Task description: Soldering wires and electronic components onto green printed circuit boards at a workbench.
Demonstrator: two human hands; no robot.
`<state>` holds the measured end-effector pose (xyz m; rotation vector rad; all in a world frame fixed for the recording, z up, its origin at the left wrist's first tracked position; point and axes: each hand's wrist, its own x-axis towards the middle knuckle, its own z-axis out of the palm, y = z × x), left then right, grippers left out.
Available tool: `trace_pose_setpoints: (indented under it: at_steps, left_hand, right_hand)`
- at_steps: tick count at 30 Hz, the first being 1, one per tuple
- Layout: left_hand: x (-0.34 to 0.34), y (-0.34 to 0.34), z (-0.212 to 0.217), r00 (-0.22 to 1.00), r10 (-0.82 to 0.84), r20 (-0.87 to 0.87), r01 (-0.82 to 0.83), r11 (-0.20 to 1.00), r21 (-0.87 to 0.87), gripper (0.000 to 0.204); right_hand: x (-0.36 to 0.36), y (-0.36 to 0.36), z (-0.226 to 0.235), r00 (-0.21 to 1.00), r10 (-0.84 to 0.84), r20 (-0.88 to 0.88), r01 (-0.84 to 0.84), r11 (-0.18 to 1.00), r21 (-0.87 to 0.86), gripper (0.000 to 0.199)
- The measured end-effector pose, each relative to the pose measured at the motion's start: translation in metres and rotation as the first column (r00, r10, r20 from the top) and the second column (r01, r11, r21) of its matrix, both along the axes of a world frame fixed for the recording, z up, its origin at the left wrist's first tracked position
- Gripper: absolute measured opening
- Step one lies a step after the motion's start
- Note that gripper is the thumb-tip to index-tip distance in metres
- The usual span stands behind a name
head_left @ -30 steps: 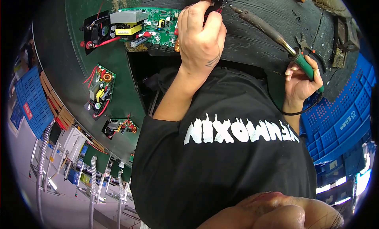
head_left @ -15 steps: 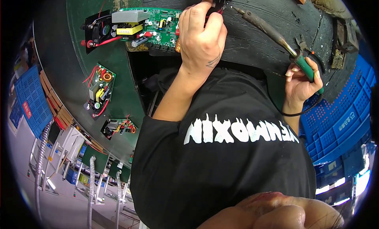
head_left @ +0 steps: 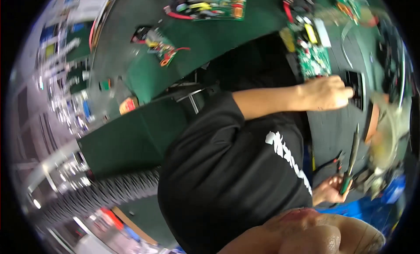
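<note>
My left hand (head_left: 326, 93) reaches across the green work surface (head_left: 210, 39) and its fingers grip a small black part (head_left: 355, 88). That part lies just below a green circuit board (head_left: 314, 57) with yellow and white components. My right hand (head_left: 329, 189) is low at the right, close to my black shirt (head_left: 236, 166). It holds a soldering iron (head_left: 350, 164) by its green handle, with the tip pointing up and apart from the black part. The picture is blurred by motion.
Another green circuit board (head_left: 210, 2) with red wires lies at the top edge, and a smaller wired board (head_left: 159, 44) lies to its left. A blue crate (head_left: 393, 190) is at the lower right. Blurred shelves and a ribbed hose (head_left: 109, 192) are at the left.
The whole view has swung round, so the boards and bench now sit at the top and right. My left hand stays on the black part and my right keeps the soldering iron.
</note>
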<state>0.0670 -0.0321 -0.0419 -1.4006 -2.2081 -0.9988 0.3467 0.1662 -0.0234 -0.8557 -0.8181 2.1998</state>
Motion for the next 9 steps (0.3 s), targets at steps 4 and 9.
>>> trace_pose_setpoints:
  at_steps: [4, 9]
  left_hand:
    - [0.003, -0.013, -0.018, 0.998, 0.024, 0.051, -0.024, 1.000, -0.004, 0.014]
    - [-0.006, -0.001, -0.024, 0.997, 0.072, -0.016, -0.072, 0.997, 0.036, 0.014]
  right_hand:
    - [-0.017, 0.010, 0.001, 0.989, -0.078, 0.127, 0.071, 0.996, 0.062, 0.032]
    - [-0.041, 0.014, 0.028, 0.970, 0.137, -0.201, -0.113, 0.985, 0.129, 0.030]
